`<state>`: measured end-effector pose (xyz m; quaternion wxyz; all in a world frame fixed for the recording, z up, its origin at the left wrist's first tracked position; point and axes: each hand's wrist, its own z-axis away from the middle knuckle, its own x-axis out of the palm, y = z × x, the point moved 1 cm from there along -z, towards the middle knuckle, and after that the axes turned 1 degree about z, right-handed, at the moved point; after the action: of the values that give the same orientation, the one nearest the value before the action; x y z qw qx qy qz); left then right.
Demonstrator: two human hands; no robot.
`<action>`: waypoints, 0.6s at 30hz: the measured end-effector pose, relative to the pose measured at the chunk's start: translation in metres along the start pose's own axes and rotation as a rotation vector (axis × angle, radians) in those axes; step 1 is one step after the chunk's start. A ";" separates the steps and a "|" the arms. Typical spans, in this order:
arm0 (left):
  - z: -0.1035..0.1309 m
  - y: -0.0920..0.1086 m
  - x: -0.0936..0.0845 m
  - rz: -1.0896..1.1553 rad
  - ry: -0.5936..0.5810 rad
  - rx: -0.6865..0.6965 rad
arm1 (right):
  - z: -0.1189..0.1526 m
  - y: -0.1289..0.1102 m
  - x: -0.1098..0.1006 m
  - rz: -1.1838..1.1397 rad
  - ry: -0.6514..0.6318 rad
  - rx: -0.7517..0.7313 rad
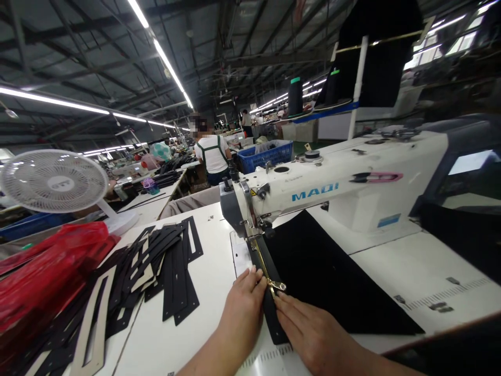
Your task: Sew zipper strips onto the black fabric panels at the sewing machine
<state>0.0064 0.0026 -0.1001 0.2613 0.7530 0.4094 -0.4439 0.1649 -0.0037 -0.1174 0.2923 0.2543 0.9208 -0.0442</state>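
Note:
A long black strip (276, 328) with a gold metal zipper (261, 259) runs lengthwise under the needle area of a white sewing machine (317, 194). The gold zipper pull (278, 285) lies between my hands. My left hand (245, 303) rests on the strip's left edge, its fingers laid down close together beside the zipper. On the other side, my right hand (307, 326) lies with fingers stretched out along the strip's right edge, just below the pull. A large black fabric panel (324, 277) spreads flat to the right of the strip, beneath the machine arm.
Black slotted pieces (180, 282), some showing beige backs, are heaped at left beside red plastic (58, 266). A white fan (55, 180) stands behind them. Thread cones (295, 96) and a blue crate (266, 155) are farther back. A person (213, 154) faces away beyond the table.

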 end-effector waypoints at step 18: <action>-0.035 -0.033 0.010 0.169 0.067 -0.075 | -0.020 0.043 0.039 -0.015 -0.047 0.015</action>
<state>-0.0031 0.0508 -0.0934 0.3120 0.7890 0.3693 -0.3792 0.1486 0.0550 -0.1202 0.3117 0.2484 0.9152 -0.0594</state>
